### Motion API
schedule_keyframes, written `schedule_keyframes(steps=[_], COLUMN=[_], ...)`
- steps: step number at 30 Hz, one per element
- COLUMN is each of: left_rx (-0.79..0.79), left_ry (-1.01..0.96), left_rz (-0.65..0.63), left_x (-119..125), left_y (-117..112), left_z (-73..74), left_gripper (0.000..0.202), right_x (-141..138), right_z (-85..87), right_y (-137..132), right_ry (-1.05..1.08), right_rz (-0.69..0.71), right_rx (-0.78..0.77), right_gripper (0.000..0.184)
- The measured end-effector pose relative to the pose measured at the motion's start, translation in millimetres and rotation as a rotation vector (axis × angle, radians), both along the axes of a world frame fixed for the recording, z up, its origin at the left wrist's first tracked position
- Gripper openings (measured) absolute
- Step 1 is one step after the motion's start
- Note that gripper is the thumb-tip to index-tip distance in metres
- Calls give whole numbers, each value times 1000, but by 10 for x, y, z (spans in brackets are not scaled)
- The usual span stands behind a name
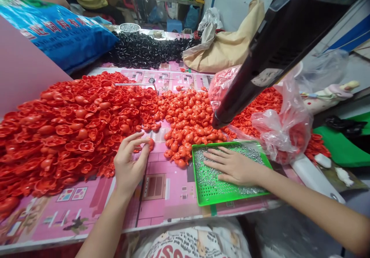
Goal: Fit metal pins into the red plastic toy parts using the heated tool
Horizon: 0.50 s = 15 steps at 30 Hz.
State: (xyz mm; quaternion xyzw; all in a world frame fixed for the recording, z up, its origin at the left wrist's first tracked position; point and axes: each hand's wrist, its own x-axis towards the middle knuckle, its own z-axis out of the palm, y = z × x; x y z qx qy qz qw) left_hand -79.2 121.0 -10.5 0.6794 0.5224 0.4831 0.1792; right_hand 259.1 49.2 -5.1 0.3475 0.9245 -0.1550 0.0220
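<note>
Left grip (pixel 130 165): narrow, thumb and fingertips pinching a small red plastic piece (pixel 150 144), just beside a heap of glossy red hollow plastic shells (pixel 66 134).
Right grip (pixel 234 167): wide, palm down, fingers spread flat on silver metal pins (pixel 209 177) in a green perforated plastic tray (pixel 231 201).
Placement: the tray lies on a pink printed table (pixel 156 185), just beside a mound of round red plastic pieces (pixel 187 131), seemingly within easy reach of both hands.
Beyond: a clear plastic bag (pixel 281 127) holds more red parts.
</note>
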Motion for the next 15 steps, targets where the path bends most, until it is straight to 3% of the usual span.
schedule_keyframes(steps=[6,12,15], left_rx=[-13,-14,-8], left_ry=[4,3,13], left_rz=[5,2,4], left_x=[7,10,5], left_y=[7,11,20], left_z=[-24,-42,-41], left_gripper=[10,10,9], right_x=[-65,-15,70], right_z=[-26,2,79], right_y=[-19,79,-19], right_ry=[73,-8,-5], right_rz=[209,94,193], right_rx=[-45,-60,-120], right_gripper=[55,58,57])
